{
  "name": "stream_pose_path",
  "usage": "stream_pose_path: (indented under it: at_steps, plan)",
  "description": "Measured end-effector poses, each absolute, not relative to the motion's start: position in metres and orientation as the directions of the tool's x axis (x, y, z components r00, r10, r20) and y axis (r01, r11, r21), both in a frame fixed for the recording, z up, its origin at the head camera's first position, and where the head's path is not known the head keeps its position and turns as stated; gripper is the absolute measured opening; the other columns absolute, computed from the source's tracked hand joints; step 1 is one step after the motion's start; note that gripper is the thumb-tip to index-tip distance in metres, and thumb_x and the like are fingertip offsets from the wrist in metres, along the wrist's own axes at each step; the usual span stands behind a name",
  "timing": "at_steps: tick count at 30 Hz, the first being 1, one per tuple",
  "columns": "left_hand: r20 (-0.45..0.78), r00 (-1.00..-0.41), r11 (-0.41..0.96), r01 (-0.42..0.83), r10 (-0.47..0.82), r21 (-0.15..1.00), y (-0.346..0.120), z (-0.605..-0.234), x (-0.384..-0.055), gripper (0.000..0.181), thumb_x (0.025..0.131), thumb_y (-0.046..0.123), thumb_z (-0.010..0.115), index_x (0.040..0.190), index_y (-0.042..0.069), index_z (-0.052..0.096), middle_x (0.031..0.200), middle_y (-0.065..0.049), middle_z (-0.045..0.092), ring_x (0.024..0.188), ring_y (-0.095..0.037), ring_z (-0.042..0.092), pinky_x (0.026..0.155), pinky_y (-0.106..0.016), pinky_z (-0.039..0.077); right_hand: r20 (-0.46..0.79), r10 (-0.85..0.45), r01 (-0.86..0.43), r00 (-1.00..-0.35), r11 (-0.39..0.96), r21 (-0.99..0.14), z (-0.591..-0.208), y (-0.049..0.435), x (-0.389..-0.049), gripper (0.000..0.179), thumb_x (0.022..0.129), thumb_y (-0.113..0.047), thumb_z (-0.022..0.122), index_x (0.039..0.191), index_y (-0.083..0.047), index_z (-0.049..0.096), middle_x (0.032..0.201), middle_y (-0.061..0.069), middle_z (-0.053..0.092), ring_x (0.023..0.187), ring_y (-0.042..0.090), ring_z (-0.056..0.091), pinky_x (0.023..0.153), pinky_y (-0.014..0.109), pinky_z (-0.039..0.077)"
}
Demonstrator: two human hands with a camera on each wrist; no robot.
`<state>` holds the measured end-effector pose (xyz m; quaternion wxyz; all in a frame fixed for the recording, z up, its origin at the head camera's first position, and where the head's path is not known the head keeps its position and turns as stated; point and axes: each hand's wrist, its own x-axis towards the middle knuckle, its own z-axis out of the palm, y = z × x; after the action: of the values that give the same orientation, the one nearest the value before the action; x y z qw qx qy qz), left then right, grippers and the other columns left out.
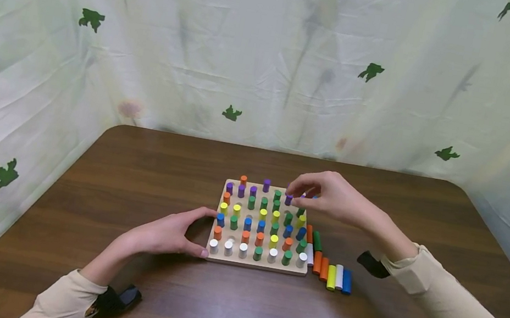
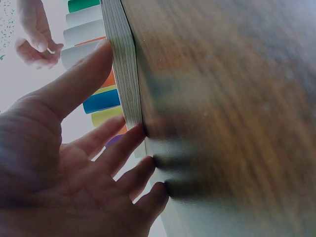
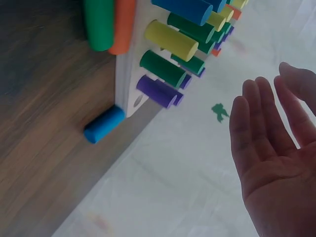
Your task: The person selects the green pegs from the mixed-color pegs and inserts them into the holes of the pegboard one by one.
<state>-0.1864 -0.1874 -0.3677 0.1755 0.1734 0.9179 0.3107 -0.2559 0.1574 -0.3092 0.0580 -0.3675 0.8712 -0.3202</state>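
Observation:
A wooden pegboard (image 1: pixel 245 264) bears rows of purple, green, yellow, blue, orange and white pegs. My left hand (image 1: pixel 168 231) rests at its left side, thumb at the near corner and fingers spread along the edge. In the left wrist view, the thumb (image 2: pixel 81 79) and fingertips touch the board's side (image 2: pixel 123 64). Over the back right part of the board hovers my right hand (image 1: pixel 329 194), by a purple peg (image 1: pixel 288 200). From the right wrist, this hand (image 3: pixel 276 148) shows slightly bent fingers with nothing between them, apart from the purple pegs (image 3: pixel 155 91).
Along the board's right side lie several loose pegs, among them an orange peg (image 1: pixel 325 269), a yellow peg (image 1: pixel 332 278) and a blue peg (image 1: pixel 347 282). Another blue peg (image 3: pixel 104 123) lies beside the far right corner. A pale curtain (image 1: pixel 268 72) hangs behind the brown table (image 1: pixel 158 166).

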Motion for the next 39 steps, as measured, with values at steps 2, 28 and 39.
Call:
stream_pose_path:
  at_steps: [2, 28, 39]
  plan:
    - [-0.216, -0.878, 0.745, 0.207, 0.428, 0.634, -0.188, -0.368, -0.186, 0.084, 0.078, 0.041, 0.082, 0.147, 0.017, 0.041, 0.150, -0.015, 0.040, 0.132, -0.033, 0.040, 0.106, -0.061, 0.029, 0.137, -0.673, -0.601, -0.727, 0.527, -0.601, -0.310, 0.163, -0.253, 0.017, 0.091, -0.017, 0.073, 0.108, -0.021, 0.072, 0.102, -0.004, 0.070, 0.089, 0.010, 0.064, 0.082, 0.032, 0.054]
    - [-0.224, -0.874, 0.739, 0.200, 0.432, 0.643, -0.187, -0.367, -0.186, 0.084, 0.079, 0.041, 0.082, 0.148, 0.016, 0.040, 0.150, -0.015, 0.038, 0.133, -0.034, 0.038, 0.107, -0.061, 0.028, -0.003, -0.607, -0.461, -0.794, 0.607, -0.647, -0.366, 0.217, -0.239, 0.019, 0.090, -0.019, 0.074, 0.107, -0.013, 0.072, 0.098, -0.004, 0.069, 0.084, 0.015, 0.061, 0.077, 0.030, 0.054]
    - [-0.225, -0.871, 0.734, 0.200, 0.436, 0.649, -0.188, -0.367, -0.187, 0.084, 0.079, 0.040, 0.081, 0.148, 0.016, 0.040, 0.151, -0.016, 0.037, 0.134, -0.035, 0.037, 0.107, -0.062, 0.027, -0.058, -0.582, -0.416, -0.811, 0.644, -0.642, -0.378, 0.213, -0.242, 0.023, 0.087, -0.023, 0.077, 0.108, -0.013, 0.071, 0.092, -0.005, 0.067, 0.083, 0.015, 0.061, 0.076, 0.031, 0.053]
